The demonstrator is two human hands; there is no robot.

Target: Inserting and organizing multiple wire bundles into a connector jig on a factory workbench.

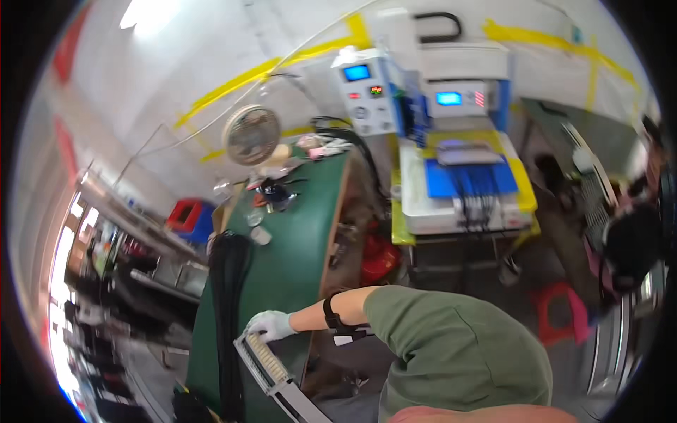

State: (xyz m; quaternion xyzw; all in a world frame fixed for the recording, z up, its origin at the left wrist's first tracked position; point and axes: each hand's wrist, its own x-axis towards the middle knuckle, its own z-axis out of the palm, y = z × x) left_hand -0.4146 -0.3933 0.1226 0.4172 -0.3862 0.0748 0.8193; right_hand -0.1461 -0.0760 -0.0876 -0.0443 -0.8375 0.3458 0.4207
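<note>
My right arm, in a green sleeve with a black wrist strap, reaches left across the view. At its end my right hand (pixel 273 326), in a white glove, is closed at the upper end of a long pale metal frame (pixel 300 402). A row of beige pieces (pixel 268 358) sits inside the frame, which slants down to the lower edge. Beside it, a long bundle of black strands (pixel 229 317) lies along the green table (pixel 293 247). My left hand is not visible.
A fan (pixel 252 134), a pale block (pixel 261 235) and clutter occupy the table's far end. Beyond stand a control box (pixel 365 99) and a machine with a blue mat (pixel 441 180). A red stool (pixel 553 314) is at right, near another person (pixel 635 233). Red and blue bins (pixel 190 218) stand left.
</note>
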